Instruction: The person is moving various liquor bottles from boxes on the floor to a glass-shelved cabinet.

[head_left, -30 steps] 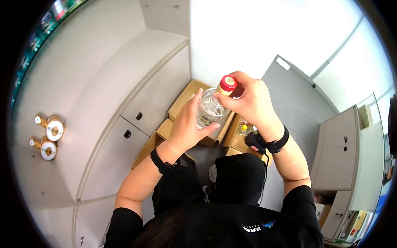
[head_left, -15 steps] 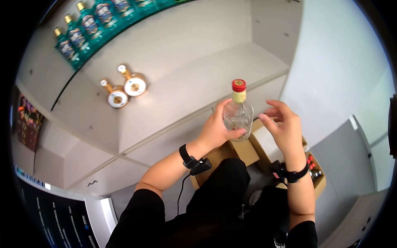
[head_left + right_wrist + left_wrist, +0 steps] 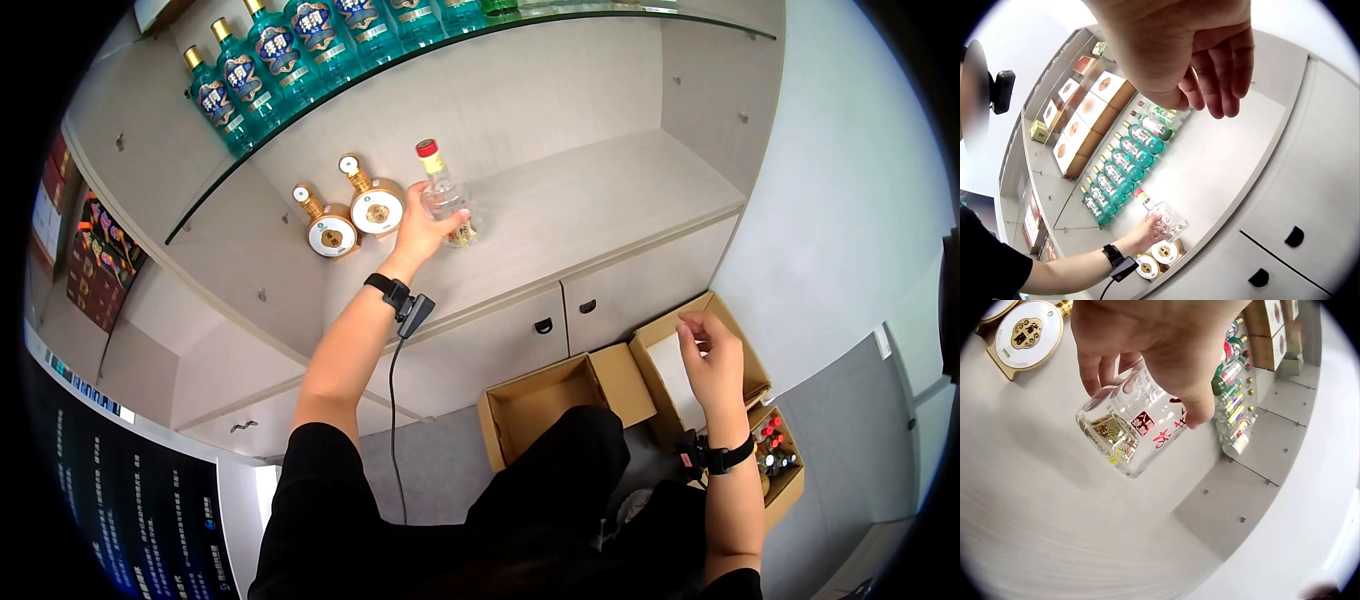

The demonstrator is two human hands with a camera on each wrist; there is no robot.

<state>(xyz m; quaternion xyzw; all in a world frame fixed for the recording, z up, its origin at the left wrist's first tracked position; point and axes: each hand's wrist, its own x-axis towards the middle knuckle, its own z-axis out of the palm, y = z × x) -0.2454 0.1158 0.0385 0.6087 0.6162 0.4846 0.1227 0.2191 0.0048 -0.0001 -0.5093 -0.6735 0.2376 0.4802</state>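
A clear glass bottle (image 3: 456,211) with a red cap and yellow neck band is gripped by my left hand (image 3: 424,228), fingers and thumb round its body. In the left wrist view the bottle (image 3: 1129,425) hangs tilted, its base close over the pale shelf, with red characters on the glass. Just left of it on the shelf stand two round white-and-gold bottles (image 3: 378,211). Away from the shelf, my right hand (image 3: 716,368) holds nothing, fingers loosely curled above an open carton. The right wrist view shows this hand (image 3: 1210,62) empty too.
A glass shelf (image 3: 560,14) above carries several teal bottles (image 3: 280,55). Cabinet doors (image 3: 640,280) lie below the shelf edge. On the floor stand an open cardboard box (image 3: 540,405), a carton (image 3: 668,375) with a white sheet and a box of bottles (image 3: 775,450).
The left hand has carried the bottle left and forward onto the shelf area beside the gold bottles. The right hand has let go of the bottle and drawn away. The view has turned toward the shelves.
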